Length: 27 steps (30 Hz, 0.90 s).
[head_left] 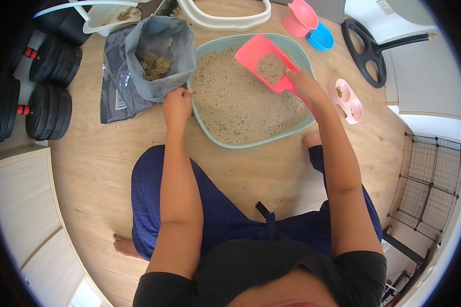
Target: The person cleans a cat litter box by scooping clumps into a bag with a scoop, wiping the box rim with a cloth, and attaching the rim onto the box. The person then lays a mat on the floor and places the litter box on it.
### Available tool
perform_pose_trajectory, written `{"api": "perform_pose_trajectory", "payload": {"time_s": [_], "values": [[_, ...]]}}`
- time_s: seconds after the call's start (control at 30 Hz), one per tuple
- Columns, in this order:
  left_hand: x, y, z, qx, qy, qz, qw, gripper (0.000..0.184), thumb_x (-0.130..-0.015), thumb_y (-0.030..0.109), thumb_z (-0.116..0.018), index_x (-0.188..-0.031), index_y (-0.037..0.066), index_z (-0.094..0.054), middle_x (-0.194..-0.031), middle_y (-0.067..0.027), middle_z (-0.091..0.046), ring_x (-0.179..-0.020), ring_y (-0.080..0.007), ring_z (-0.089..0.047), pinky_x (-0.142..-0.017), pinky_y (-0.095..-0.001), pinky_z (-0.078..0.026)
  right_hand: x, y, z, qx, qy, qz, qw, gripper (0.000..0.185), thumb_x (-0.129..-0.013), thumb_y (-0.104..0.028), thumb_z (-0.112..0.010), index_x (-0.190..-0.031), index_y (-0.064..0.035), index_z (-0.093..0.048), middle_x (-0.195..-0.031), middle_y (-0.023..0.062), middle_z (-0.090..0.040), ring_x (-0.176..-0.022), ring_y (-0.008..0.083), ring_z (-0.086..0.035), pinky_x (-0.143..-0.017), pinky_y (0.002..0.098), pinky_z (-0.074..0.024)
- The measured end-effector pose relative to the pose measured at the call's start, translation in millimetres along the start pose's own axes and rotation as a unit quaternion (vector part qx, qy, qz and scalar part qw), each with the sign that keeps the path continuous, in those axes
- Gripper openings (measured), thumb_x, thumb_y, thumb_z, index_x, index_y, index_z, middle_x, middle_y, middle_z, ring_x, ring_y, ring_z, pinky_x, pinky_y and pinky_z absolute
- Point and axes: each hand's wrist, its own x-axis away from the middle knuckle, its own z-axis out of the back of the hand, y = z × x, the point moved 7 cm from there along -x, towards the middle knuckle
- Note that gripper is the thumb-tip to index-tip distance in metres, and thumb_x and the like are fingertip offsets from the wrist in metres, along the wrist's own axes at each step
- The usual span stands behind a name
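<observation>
My right hand (pixel 303 84) is closed round the handle of a pink scoop (pixel 256 48), which holds some litter above the tray. Under it, a pale green tray (pixel 202 130) is filled with beige granular litter (pixel 241 112). My left hand (pixel 177 105) pinches the lower rim of a grey plastic bag (pixel 138 89), beside the tray's left edge. The bag's mouth gapes open and shows brownish clumps (pixel 153 66) inside.
Black dumbbells (pixel 51 110) lie at the left. A white rim frame (pixel 225 20) is behind the tray. Pink (pixel 299 18) and blue (pixel 321 37) bowls, a pink double feeder (pixel 346 100) and a black stand base (pixel 366 51) are at the right.
</observation>
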Motion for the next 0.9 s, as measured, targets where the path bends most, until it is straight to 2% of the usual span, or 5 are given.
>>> {"api": "perform_pose_trajectory", "payload": {"time_s": [0.27,0.6,0.67,0.8,0.9], "values": [[4.5,7.6,3.9,-0.014,-0.017,0.013,1.000,0.023,-0.081,0.023,-0.059,-0.080,0.001,-0.066,-0.070,-0.0191,-0.062,-0.067,-0.0349,-0.060,-0.063,-0.0393,-0.046,1.0,3.3,-7.7,0.154,0.009,0.041,0.987,0.037,-0.091,-0.030,-0.044,-0.099,0.0025,-0.059,-0.085,0.0129,-0.062,-0.076,0.0215,-0.057,-0.069,0.0379,-0.0436],[3.6,5.0,2.4,-0.009,-0.007,0.010,1.000,0.023,-0.080,0.023,-0.059,-0.081,0.002,-0.066,-0.070,-0.0191,-0.062,-0.067,-0.0343,-0.061,-0.063,-0.0392,-0.046,-2.7,-13.5,-15.9,0.079,-0.004,0.051,0.996,0.035,-0.090,-0.028,-0.046,-0.102,0.0028,-0.058,-0.090,0.0164,-0.063,-0.081,0.0278,-0.059,-0.072,0.0392,-0.0432],[1.0,-0.2,0.4,-0.022,0.000,0.008,1.000,0.023,-0.080,0.024,-0.059,-0.081,0.002,-0.067,-0.071,-0.0193,-0.063,-0.069,-0.0349,-0.061,-0.064,-0.0395,-0.046,13.6,-29.7,-22.9,0.213,-0.045,0.060,0.974,0.033,-0.090,-0.027,-0.046,-0.097,0.0025,-0.060,-0.086,0.0169,-0.063,-0.079,0.0284,-0.059,-0.071,0.0396,-0.0438],[1.8,2.5,0.8,-0.014,-0.008,0.005,1.000,0.023,-0.080,0.023,-0.059,-0.081,0.002,-0.067,-0.071,-0.0190,-0.063,-0.068,-0.0345,-0.061,-0.064,-0.0391,-0.046,17.9,-34.9,-19.5,0.100,-0.014,0.048,0.994,0.033,-0.090,-0.027,-0.047,-0.099,0.0020,-0.060,-0.082,0.0163,-0.063,-0.078,0.0270,-0.060,-0.070,0.0404,-0.0443],[2.8,3.9,2.8,-0.024,0.008,-0.003,1.000,0.022,-0.080,0.023,-0.059,-0.080,0.002,-0.067,-0.069,-0.0188,-0.062,-0.066,-0.0337,-0.061,-0.063,-0.0386,-0.046,10.5,-24.5,-26.6,0.239,-0.076,0.054,0.966,0.033,-0.091,-0.026,-0.046,-0.097,0.0026,-0.060,-0.081,0.0136,-0.063,-0.076,0.0229,-0.059,-0.068,0.0386,-0.0447]]}}
